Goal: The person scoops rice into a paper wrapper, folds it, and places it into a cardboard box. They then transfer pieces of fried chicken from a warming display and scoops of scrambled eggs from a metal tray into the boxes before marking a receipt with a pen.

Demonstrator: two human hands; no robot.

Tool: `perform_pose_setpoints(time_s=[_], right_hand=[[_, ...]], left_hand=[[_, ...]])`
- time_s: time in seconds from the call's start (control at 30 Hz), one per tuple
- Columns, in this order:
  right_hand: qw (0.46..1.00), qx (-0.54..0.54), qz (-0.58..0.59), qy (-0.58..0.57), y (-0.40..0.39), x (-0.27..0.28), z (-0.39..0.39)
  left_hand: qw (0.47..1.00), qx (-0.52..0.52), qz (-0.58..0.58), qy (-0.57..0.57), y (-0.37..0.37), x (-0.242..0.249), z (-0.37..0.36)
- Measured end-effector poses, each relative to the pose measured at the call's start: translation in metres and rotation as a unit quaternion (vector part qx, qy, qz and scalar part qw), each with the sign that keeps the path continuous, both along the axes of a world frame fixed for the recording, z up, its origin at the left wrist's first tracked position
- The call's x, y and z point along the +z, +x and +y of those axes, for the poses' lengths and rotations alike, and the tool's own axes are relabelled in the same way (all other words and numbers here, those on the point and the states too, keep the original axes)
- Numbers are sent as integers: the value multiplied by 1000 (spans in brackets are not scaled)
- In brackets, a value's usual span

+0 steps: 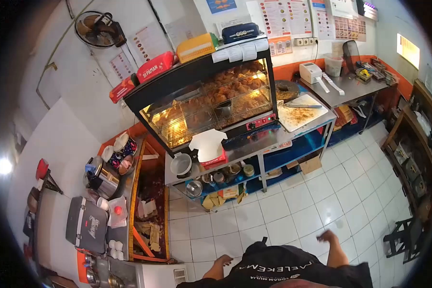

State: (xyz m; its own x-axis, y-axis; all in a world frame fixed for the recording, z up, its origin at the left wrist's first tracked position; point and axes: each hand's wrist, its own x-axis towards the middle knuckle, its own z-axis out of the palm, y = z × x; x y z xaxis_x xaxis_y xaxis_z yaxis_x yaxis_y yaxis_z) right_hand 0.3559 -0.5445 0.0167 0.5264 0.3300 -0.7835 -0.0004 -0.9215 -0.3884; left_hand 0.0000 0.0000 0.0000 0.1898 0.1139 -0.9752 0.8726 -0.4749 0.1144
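My left hand [221, 262] hangs low in front of my dark shirt, over the tiled floor. Its fingers are loosely apart, with nothing in them. Out to the other side, my right hand [327, 236] hovers above the white tiles, loosely bent and holding nothing. Neither hand touches anything. Ahead stands a lit glass warmer cabinet [201, 62] with racks of fried chicken [233, 81]. Before it, on the metal counter, sits an open red and white takeaway box [209, 146] beside a clear plastic tub [181, 164].
A white cutting board [302, 113] with crumbs and tongs [300, 105] lies right of the cabinet. Farther right is a label printer [311, 73]. On the left are a grey case [87, 225] and a steel pot [103, 177]. A dark wooden shelf [408, 129] borders the right.
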Motion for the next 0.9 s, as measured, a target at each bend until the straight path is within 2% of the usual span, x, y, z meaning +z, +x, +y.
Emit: perform_pose_setpoints(time_s=[0.03,0.07,0.1,0.13,0.17,0.23,0.27,0.33,0.37,0.43,0.47,0.53,0.6,0.63,0.67,0.7,0.73,0.8,0.87,0.9], right_hand=[[1000,4,8,6,-11,-3,11],[979,174,-103,22,6,-12,38],[979,143,-143,-32,144,50,8],[983,95,-155,13,159,92,59],[988,26,-128,80,177,99,97],[947,108,-246,178,218,96,160],[948,108,-243,175,235,84,172],[966,-55,-116,227,251,66,205],[973,-102,-47,203,255,60,215],[981,-100,90,143,263,37,217],[980,-106,97,138,265,27,208],[972,-119,191,62,285,17,195],[965,-180,189,26,303,16,180],[955,-215,203,29,309,17,170],[948,-231,214,35,315,24,166],[948,-229,217,31,321,24,164],[954,-207,218,6,328,33,169],[957,-182,225,-22,336,42,178],[962,-97,252,-50,348,33,187],[961,-91,255,-51,357,30,193]], left_hand=[[991,134,-23,8,-35,14,8],[963,264,-50,17,-55,28,15],[950,299,-87,-39,28,7,-33],[943,311,-111,-43,45,14,-33],[936,320,-136,-45,61,17,-32],[921,338,-192,-39,97,22,-29],[912,345,-219,-33,111,24,-28],[898,352,-266,-16,138,30,-23],[892,349,-288,-13,154,32,-19],[885,331,-327,-10,186,34,-6],[882,320,-345,-11,204,33,4],[875,292,-387,-20,247,33,33],[860,264,-430,-78,294,20,71],[843,220,-416,-261,330,11,109],[926,251,-146,-242,375,-79,130],[940,189,-186,-215,405,-10,139],[961,146,-157,-173,441,36,131],[961,147,-136,-189,481,54,134],[960,153,-119,-203,499,70,125],[958,170,-118,-197,502,86,109]])
